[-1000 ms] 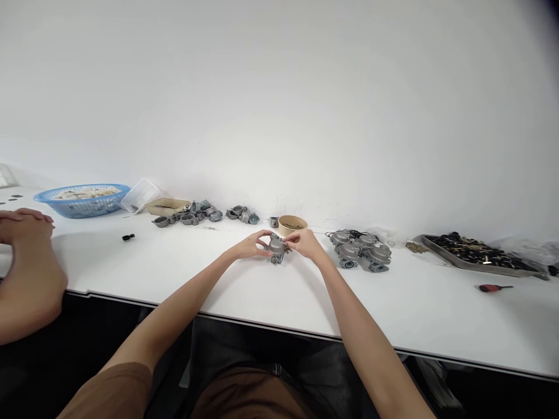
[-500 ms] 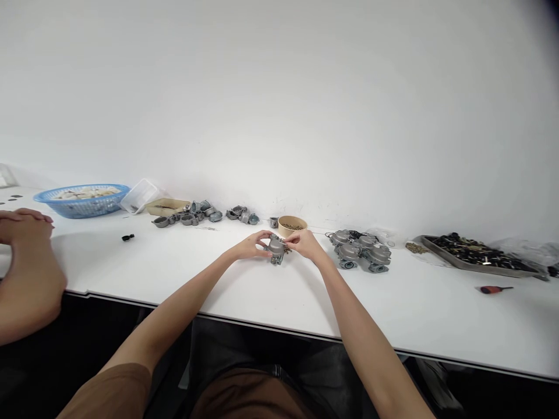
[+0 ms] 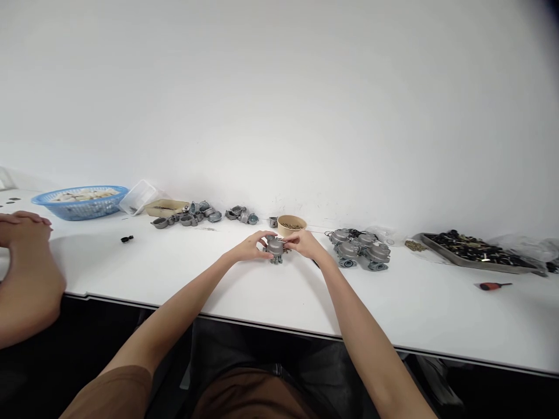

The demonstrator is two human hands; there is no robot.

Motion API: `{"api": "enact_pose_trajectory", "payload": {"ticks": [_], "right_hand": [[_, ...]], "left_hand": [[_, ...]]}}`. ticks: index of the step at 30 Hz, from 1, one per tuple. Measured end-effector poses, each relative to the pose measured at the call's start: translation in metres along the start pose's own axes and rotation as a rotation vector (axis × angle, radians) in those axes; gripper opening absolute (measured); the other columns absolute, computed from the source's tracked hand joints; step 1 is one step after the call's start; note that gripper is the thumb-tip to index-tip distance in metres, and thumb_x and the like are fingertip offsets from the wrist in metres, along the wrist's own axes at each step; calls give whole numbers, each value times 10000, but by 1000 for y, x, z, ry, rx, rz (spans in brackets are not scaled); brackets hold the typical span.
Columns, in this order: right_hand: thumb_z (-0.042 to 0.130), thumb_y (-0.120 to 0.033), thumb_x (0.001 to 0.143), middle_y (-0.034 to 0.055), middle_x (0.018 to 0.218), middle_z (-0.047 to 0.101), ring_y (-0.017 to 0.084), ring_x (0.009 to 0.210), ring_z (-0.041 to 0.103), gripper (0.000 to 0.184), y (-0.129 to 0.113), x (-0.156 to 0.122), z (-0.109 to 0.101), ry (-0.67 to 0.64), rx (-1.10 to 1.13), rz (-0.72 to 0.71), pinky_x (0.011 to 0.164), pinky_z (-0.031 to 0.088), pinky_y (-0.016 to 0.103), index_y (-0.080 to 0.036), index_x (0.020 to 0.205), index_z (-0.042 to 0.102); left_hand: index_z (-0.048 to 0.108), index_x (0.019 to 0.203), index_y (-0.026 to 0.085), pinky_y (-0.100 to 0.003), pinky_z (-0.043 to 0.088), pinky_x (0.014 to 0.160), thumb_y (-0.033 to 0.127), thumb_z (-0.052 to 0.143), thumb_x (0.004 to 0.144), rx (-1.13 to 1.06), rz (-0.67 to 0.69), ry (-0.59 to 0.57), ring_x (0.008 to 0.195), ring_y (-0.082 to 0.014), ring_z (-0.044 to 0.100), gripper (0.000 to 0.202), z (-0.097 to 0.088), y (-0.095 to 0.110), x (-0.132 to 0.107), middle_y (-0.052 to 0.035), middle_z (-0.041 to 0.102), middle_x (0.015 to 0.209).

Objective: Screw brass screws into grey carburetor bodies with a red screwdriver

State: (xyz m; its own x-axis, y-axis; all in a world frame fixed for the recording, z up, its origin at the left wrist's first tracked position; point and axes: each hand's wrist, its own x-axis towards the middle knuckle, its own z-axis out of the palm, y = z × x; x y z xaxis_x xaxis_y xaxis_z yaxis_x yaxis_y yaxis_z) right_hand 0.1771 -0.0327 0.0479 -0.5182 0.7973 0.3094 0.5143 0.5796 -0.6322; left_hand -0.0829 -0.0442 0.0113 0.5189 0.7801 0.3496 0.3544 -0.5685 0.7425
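A small grey metal casting (image 3: 275, 248) is held between both my hands over the white table (image 3: 271, 291), just in front of me. My left hand (image 3: 250, 246) grips its left side with fingers curled over the top. My right hand (image 3: 305, 244) pinches its right side. A tan bowl (image 3: 292, 224) of small brass-coloured parts stands right behind my hands. What lies under my fingers is hidden.
A cluster of grey castings (image 3: 361, 249) lies to the right, then a metal tray (image 3: 476, 254) of black parts and a red-handled screwdriver (image 3: 492, 286). Left are more grey castings (image 3: 192, 213), a blue basket (image 3: 79, 201) and another person's arm (image 3: 21, 273).
My hands and the casting have barely shifted, sitting slightly lower toward the table. The view has tilted a little.
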Motion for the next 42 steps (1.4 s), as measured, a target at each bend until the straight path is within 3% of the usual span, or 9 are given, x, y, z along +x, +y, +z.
{"api": "enact_pose_trajectory", "payload": {"ticks": [3, 5, 9, 14, 26, 36, 42], "right_hand": [[709, -274, 807, 79, 950, 786, 205, 829, 712, 180, -3, 0, -1, 179, 72, 25, 768, 550, 311, -199, 930, 817], [735, -308, 782, 87, 898, 783, 212, 801, 716, 167, -9, 0, -1, 221, 134, 29, 742, 562, 313, -184, 866, 808], [750, -321, 752, 68, 788, 765, 190, 687, 687, 169, -25, -3, 7, 76, 197, -16, 630, 537, 279, -178, 825, 802], [729, -230, 756, 22, 708, 745, 145, 617, 639, 79, -37, -5, 16, -49, 78, -81, 583, 475, 245, -205, 777, 801], [681, -136, 786, 2, 765, 770, 159, 686, 690, 142, -41, -4, 29, 42, -123, -140, 650, 495, 260, -219, 779, 795], [669, -221, 852, 107, 895, 787, 241, 814, 730, 158, -50, -6, 32, 86, -111, -94, 765, 534, 367, -286, 838, 811], [701, -206, 828, 77, 860, 791, 210, 771, 728, 105, -45, 0, 38, 166, -112, -65, 726, 540, 310, -230, 809, 802]], "left_hand": [[551, 1393, 319, -397, 544, 898, 516, 826, 713, 94, -1, 27, 1102, -266, 574, 760, 2, 2, -1, -97, 518, 1315], [553, 1383, 326, -386, 544, 880, 539, 835, 692, 146, -5, 40, 1095, -268, 572, 776, 3, 3, -2, -86, 523, 1252], [552, 1347, 325, -368, 542, 830, 561, 845, 670, 202, -9, 82, 1036, -250, 584, 775, 6, 3, -3, -70, 530, 1190], [540, 1328, 316, -351, 530, 785, 575, 845, 663, 235, -14, 105, 974, -230, 594, 775, 9, 0, -1, -62, 542, 1167], [548, 1228, 275, -344, 496, 795, 550, 831, 672, 235, -42, 177, 885, -214, 604, 681, 13, 4, -1, -41, 584, 1057], [534, 1223, 293, -349, 482, 813, 564, 798, 689, 308, -107, 208, 860, -203, 616, 655, 16, 2, 2, -27, 602, 1087], [530, 1208, 288, -340, 478, 784, 614, 772, 703, 320, -140, 213, 873, -213, 619, 648, 15, 7, 0, -30, 609, 1074]]}}
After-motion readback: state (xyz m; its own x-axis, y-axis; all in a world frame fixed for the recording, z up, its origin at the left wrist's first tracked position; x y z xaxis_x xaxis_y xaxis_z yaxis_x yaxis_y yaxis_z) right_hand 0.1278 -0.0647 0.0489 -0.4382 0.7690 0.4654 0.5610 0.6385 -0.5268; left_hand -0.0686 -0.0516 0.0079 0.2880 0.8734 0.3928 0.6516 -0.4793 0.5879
